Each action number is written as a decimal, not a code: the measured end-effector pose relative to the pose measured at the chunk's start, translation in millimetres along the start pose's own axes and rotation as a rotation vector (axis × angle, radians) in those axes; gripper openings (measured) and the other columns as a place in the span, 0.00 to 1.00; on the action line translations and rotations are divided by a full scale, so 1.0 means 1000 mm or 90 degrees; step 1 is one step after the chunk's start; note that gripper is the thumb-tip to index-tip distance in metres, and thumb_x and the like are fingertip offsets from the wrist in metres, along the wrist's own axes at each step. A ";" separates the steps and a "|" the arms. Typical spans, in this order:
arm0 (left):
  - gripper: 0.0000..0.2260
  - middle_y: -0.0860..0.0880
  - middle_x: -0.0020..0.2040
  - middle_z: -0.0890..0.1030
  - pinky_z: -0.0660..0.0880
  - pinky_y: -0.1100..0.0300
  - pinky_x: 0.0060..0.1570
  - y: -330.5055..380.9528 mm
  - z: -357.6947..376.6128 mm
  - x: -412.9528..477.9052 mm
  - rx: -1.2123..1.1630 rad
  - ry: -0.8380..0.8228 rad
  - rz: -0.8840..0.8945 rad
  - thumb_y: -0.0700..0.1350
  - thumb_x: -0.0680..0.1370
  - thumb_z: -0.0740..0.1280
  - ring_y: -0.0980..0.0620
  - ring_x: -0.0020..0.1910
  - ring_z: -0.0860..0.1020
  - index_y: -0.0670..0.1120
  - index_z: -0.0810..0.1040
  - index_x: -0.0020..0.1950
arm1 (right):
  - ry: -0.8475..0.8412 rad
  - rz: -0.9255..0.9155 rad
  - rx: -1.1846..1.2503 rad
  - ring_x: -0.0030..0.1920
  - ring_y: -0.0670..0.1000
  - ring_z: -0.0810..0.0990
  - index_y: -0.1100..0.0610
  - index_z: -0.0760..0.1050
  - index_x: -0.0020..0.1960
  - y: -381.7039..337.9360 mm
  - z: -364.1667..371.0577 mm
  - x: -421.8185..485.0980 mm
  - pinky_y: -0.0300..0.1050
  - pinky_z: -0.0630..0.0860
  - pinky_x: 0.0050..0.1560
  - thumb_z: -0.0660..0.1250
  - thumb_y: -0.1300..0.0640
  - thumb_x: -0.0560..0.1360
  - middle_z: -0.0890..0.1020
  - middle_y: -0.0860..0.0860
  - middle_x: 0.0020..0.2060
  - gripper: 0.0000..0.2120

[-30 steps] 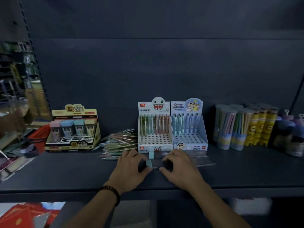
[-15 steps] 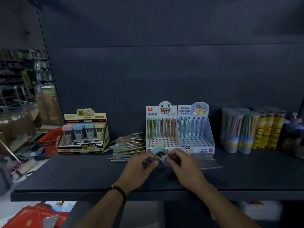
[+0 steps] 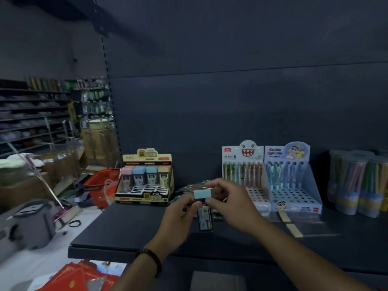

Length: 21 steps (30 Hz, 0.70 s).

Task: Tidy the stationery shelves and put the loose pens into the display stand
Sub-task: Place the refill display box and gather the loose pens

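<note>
A small case (image 3: 205, 218) with a pale blue cap is held above the shelf (image 3: 130, 234) by both hands. Its side is pinched by the left hand (image 3: 178, 215), and its cap end is grasped by the curled fingers of the right hand (image 3: 233, 206). The loose pens (image 3: 189, 187) are piled at 12 o'clock of the hands and are mostly hidden. The white stand (image 3: 244, 179) is set at 1 o'clock, and the blue stand (image 3: 294, 185) is placed against it at its 3 o'clock. A yellow box (image 3: 144, 179) is seen at 10 o'clock.

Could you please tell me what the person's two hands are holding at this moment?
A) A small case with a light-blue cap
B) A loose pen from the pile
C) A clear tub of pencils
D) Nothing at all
A: the left hand and the right hand both pinch the small case, its light-blue cap up, above the shelf.
</note>
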<state>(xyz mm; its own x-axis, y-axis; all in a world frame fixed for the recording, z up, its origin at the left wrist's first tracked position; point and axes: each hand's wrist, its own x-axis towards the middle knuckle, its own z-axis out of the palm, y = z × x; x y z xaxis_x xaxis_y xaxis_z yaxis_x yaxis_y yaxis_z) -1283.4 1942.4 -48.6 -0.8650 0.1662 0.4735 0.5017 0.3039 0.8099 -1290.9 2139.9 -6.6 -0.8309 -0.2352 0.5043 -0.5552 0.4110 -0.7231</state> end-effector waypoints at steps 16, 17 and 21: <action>0.36 0.50 0.82 0.50 0.58 0.36 0.76 -0.106 -0.098 0.017 0.557 0.016 -0.232 0.69 0.77 0.63 0.37 0.79 0.52 0.75 0.45 0.78 | 0.021 -0.045 -0.188 0.52 0.47 0.79 0.43 0.81 0.52 -0.024 0.102 0.176 0.42 0.75 0.43 0.73 0.55 0.79 0.80 0.40 0.44 0.07; 0.36 0.50 0.82 0.49 0.58 0.36 0.76 -0.107 -0.096 0.018 0.570 0.018 -0.226 0.70 0.76 0.61 0.38 0.79 0.52 0.76 0.43 0.78 | 0.027 -0.043 -0.189 0.51 0.46 0.79 0.43 0.80 0.52 -0.022 0.108 0.183 0.40 0.74 0.40 0.73 0.56 0.79 0.80 0.40 0.44 0.08; 0.36 0.49 0.83 0.48 0.57 0.37 0.76 -0.111 -0.096 0.019 0.567 0.029 -0.222 0.70 0.76 0.60 0.39 0.80 0.50 0.78 0.40 0.76 | 0.051 -0.037 -0.163 0.43 0.43 0.82 0.47 0.79 0.47 -0.014 0.139 0.202 0.43 0.80 0.40 0.72 0.60 0.79 0.82 0.43 0.45 0.08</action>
<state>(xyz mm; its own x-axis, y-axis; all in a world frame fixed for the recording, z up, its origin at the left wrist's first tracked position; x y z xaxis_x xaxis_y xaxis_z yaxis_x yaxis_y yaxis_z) -1354.5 1821.4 -96.0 -0.9537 -0.0994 0.2840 0.0084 0.9347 0.3553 -1455.9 1964.5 39.6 -0.7865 -0.1989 0.5846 -0.5662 0.6103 -0.5540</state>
